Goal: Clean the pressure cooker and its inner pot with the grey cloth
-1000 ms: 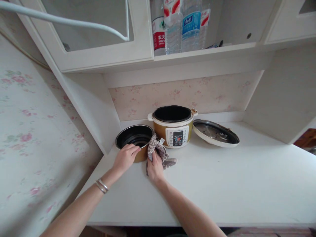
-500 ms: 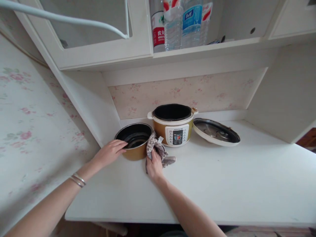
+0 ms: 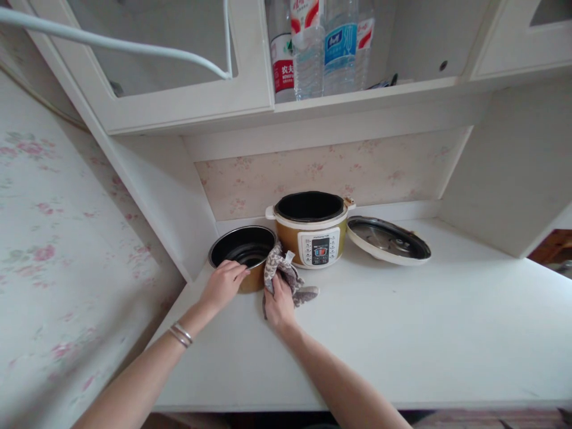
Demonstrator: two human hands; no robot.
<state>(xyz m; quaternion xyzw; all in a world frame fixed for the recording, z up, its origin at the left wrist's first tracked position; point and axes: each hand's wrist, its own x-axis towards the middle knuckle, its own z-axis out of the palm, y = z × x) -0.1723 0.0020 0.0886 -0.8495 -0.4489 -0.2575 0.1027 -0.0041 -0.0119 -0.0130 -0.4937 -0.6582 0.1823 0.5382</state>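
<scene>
My left hand (image 3: 222, 285) rests on the near rim of a gold inner pot (image 3: 243, 249) with a dark inside, fingers curled over its edge. My right hand (image 3: 279, 301) is closed on a patterned grey cloth (image 3: 286, 275), which is pressed against the pot's right side. Just behind stands a gold and white electric cooker (image 3: 313, 232), open and empty. Its lid (image 3: 388, 239) lies upside down on the white counter (image 3: 402, 333) to the right.
Water bottles (image 3: 308, 47) stand on the shelf above the cooker. A glass-fronted cabinet door (image 3: 147, 65) hangs at upper left, a floral wall (image 3: 53, 238) runs along the left, and a white side panel (image 3: 513, 173) closes the right.
My left hand slid left along the pot's rim, then came back to the near rim. My right hand with the cloth has stayed against the pot.
</scene>
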